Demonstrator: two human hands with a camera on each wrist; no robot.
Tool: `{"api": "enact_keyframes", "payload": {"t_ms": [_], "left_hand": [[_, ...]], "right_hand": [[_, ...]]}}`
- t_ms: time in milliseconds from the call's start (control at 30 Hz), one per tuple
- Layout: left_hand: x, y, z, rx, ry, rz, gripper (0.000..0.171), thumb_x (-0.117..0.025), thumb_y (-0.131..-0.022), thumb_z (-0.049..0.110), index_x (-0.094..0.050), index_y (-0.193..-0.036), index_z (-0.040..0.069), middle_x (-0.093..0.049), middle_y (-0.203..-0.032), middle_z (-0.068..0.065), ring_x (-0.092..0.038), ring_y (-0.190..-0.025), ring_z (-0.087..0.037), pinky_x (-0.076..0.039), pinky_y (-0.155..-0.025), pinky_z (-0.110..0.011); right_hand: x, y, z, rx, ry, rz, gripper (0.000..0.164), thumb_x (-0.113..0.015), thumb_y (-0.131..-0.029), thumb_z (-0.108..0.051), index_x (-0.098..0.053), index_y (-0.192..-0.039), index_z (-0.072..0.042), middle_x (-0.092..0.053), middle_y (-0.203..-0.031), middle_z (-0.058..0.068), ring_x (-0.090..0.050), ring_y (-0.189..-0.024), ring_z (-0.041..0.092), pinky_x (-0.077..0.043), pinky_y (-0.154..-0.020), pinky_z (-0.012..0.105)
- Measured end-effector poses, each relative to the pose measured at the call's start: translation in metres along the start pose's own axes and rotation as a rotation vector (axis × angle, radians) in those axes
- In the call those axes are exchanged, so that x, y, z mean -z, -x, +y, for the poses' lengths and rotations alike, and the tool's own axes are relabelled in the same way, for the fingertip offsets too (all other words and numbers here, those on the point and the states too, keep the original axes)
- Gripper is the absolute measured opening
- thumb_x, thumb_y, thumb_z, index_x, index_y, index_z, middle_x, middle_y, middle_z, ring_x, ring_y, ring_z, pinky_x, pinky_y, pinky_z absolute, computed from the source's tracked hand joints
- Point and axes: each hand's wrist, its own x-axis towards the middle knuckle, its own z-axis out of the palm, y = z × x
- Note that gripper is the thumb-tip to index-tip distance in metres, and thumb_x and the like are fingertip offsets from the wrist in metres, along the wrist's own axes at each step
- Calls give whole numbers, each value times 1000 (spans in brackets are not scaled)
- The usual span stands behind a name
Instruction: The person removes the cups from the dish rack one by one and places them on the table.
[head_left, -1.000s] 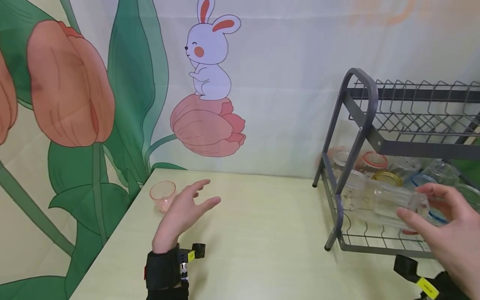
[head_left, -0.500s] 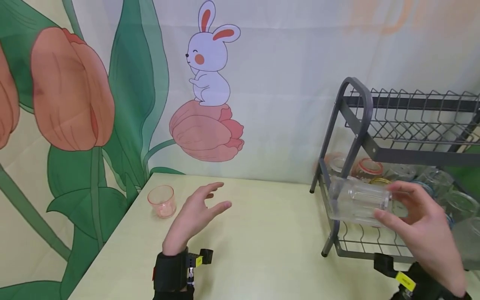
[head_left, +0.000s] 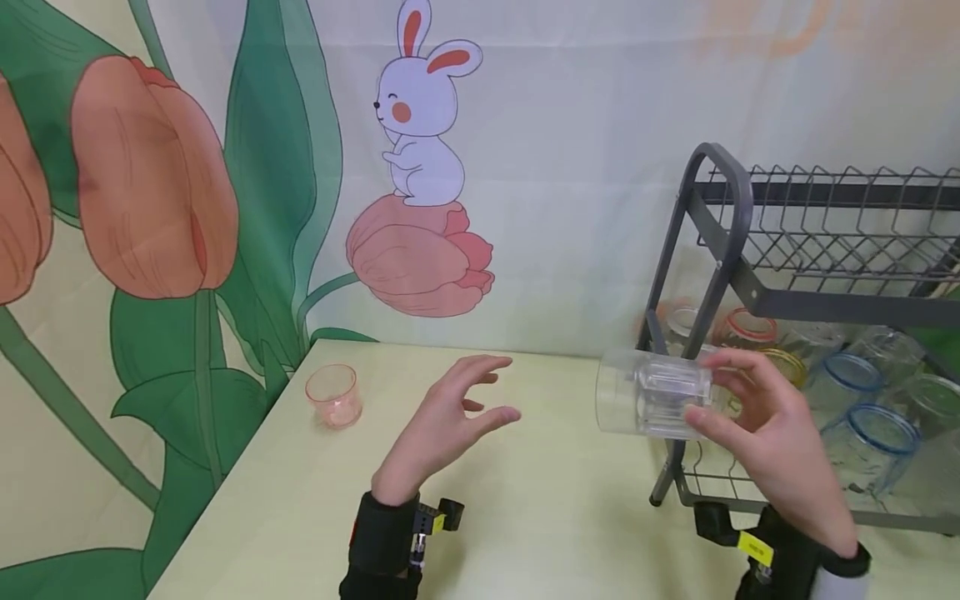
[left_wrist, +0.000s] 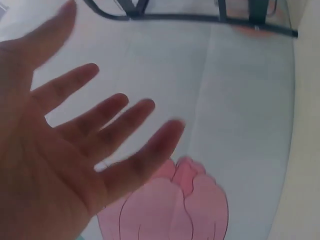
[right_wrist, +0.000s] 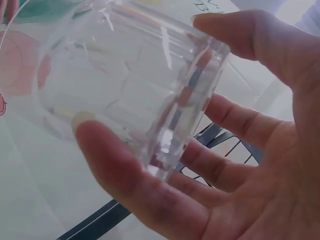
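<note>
Fingers of the right hand (head_left: 776,454) curled, gripping a clear tumbler (head_left: 660,396) near its thick base: thumb on the near side, forefinger on the far side. Tumbler lies on its side in the grip, mouth toward the left hand (head_left: 446,425), just in front of the left end of a dark grey two-tier dish rack (head_left: 847,302) in the head view (contact with the frame: cannot tell). Left hand above the tabletop (head_left: 540,517), fingers spread and slightly bent, thumb well apart, holding nothing; the left wrist view shows the palm and parted fingers against the wall hanging (left_wrist: 240,100).

Small pink-tinted cup (head_left: 337,408) upright near the tabletop's far left corner, left of the left hand, apart from it.

Rack, lower tier: glass jars side by side, among them two blue-ringed jars (head_left: 873,446), a yellow-ringed jar (head_left: 787,367) and, behind, a red-ringed jar (head_left: 748,329). Black bands with yellow labels on both wrists. Hanging behind printed with large tulips (head_left: 157,179) and a white rabbit (head_left: 427,167) seated on a pink bloom
</note>
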Motion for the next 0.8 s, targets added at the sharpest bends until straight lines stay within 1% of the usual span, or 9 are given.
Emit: {"api": "enact_keyframes", "payload": {"t_ms": [100,167,300,367,433,500,633,733,800], "left_hand": [[-12,-5,7,-53,115,-57,71,-81,-82,29,-47,-144,25,-42,-145,9,-50,-126,-17,-54,-87,-36],[-19,-7,11,-92,161,-70,75,-82,-81,26,-44,-146,26,-38,-148,9,-48,-129,-19,-54,-87,-36],[-29,-10,13,-153,165,-45,80,-83,-79,20,-42,-148,25,-34,-151,6,-46,-130,-21,-54,-86,-36],[-33,-10,14,-171,164,-34,83,-84,-78,17,-41,-149,24,-32,-152,4,-46,-131,-22,-55,-86,-37],[-34,-9,15,-181,167,-25,84,-84,-78,16,-40,-149,24,-31,-153,4,-45,-131,-21,-54,-87,-37],[-34,-7,16,-189,192,-18,85,-84,-77,13,-40,-149,23,-31,-153,4,-45,-131,-20,-55,-86,-37],[-34,-5,20,-214,251,-14,87,-84,-76,7,-39,-149,19,-32,-152,4,-43,-132,-21,-55,-86,-37],[-34,-4,26,-220,291,-23,87,-83,-75,2,-39,-149,14,-34,-151,2,-43,-133,-25,-55,-86,-37],[-32,-4,32,-218,308,-27,87,-83,-75,-1,-39,-149,11,-34,-151,-1,-42,-133,-28,-55,-86,-39]], "right_hand": [[0,-1,-2,4,44,13,47,-62,-89,13,-46,-131,-1,-39,-137,17,-54,-112,17,-57,-72,26],[0,-2,-3,2,77,20,47,-63,-89,11,-46,-131,0,-41,-136,17,-54,-113,17,-57,-72,25],[-2,-5,-4,-27,166,31,48,-66,-91,4,-46,-133,-3,-48,-132,12,-61,-102,16,-57,-71,28],[-4,-5,-3,-34,145,20,48,-65,-91,4,-46,-134,-3,-49,-130,12,-62,-99,18,-58,-72,29],[-7,-6,-1,-36,99,4,47,-65,-91,4,-45,-133,-3,-50,-128,14,-62,-99,20,-57,-73,30],[-11,-8,2,-32,33,-19,46,-63,-91,7,-45,-133,-2,-48,-128,16,-58,-105,22,-57,-76,30],[-22,-13,6,-8,-38,-53,47,-60,-91,11,-44,-133,-1,-46,-131,15,-53,-112,23,-56,-80,31],[-28,-16,8,13,-97,-83,47,-58,-89,14,-43,-132,2,-45,-132,16,-52,-117,24,-55,-82,33],[-31,-17,10,14,-122,-95,47,-58,-89,15,-43,-131,3,-45,-132,16,-52,-118,24,-55,-83,33]]}}
